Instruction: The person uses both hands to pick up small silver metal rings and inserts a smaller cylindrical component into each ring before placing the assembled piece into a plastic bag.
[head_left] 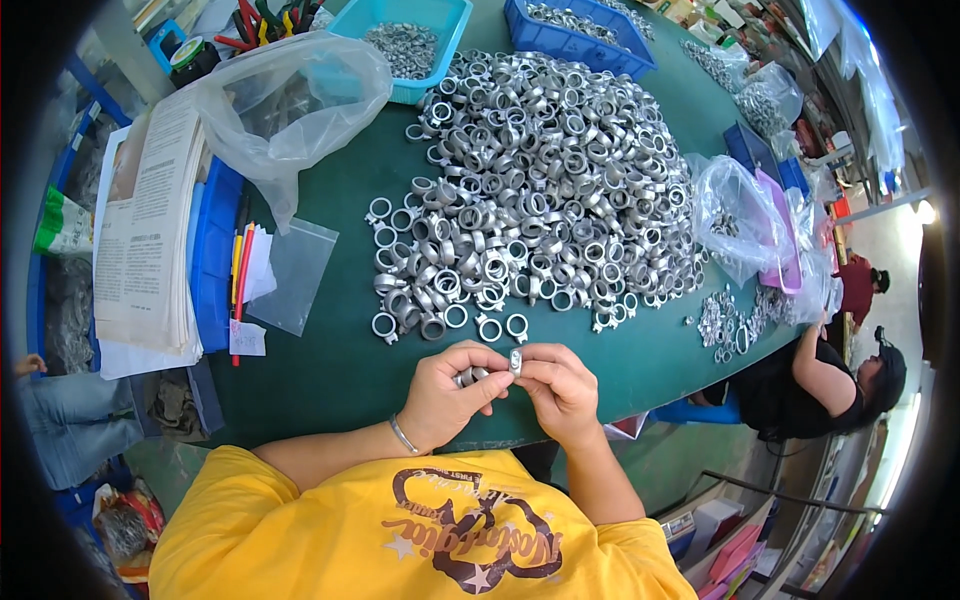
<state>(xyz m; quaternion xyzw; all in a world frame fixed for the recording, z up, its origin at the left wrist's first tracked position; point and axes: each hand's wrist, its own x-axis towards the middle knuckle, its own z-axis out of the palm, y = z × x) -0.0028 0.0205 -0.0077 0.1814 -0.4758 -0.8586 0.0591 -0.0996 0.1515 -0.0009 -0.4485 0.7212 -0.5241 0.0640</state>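
Observation:
Close to the table's near edge, my left hand (438,398) is closed around a few small silver metal rings (468,377). My right hand (562,392) pinches one metal ring piece (515,362), held upright with its narrow lugged side showing. The left fingertips meet the right ones at this piece. Just beyond both hands spreads a large heap of similar silver rings (560,170), many with small lugs. A couple of loose rings (489,328) lie at the heap's near edge.
Left on the green table (380,385) are papers (150,230), pens (240,290), a zip bag (300,275) and a plastic bag (290,110). Behind stand a teal tray (345,20) and a blue basket (635,62) of parts. A person in black (825,385) sits at right.

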